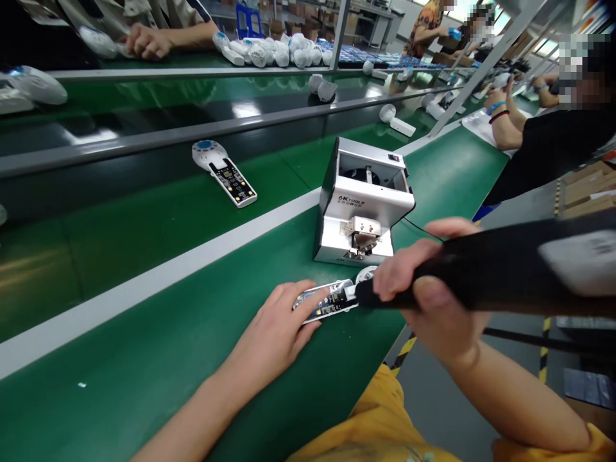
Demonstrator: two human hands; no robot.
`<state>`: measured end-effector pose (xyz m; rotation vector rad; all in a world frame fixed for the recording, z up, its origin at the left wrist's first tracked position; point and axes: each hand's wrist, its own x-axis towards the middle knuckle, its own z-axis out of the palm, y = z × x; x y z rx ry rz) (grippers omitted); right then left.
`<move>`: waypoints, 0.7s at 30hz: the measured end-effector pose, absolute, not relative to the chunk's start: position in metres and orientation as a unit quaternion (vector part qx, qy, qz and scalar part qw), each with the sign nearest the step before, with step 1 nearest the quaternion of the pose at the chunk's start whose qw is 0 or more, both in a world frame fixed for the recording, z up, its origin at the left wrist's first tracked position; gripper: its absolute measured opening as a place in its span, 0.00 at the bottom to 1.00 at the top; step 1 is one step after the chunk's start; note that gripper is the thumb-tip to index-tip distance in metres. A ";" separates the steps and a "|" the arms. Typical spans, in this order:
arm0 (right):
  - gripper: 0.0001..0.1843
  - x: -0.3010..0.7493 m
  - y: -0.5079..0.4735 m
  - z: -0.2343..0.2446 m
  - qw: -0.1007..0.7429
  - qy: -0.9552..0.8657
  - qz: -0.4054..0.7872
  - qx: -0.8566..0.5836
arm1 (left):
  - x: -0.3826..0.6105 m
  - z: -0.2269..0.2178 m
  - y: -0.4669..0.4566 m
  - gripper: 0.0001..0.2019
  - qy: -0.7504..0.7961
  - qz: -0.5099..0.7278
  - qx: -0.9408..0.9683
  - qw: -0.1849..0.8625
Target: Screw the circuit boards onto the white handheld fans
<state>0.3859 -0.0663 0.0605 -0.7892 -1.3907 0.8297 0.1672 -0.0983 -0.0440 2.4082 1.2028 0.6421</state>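
Note:
My left hand (283, 321) is closed on a white plastic handheld device with an open back and a bare circuit board (332, 303), pressing it on the green bench. Its round head (366, 274) shows partly behind the tool. In my right hand (433, 289) is a black electric screwdriver (510, 266), fingers wrapped round its front part. The screwdriver lies nearly level, its front end at the joint between the device's handle and head; the bit's tip is hidden. Just beyond both hands stands a silver screw feeder (363, 202) marked 6K TOOLS.
Another open device (224, 173) with its board showing lies on the green conveyor (144, 250) beyond a white rail (168, 276). More white devices (274, 51) are heaped across the line. A co-worker's hand (149, 42) rests at the far side; other people work at right.

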 end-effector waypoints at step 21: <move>0.14 0.338 -0.054 0.056 0.643 -0.599 0.409 -0.248 | 0.165 -0.051 -0.099 0.33 0.499 0.258 0.800 0.211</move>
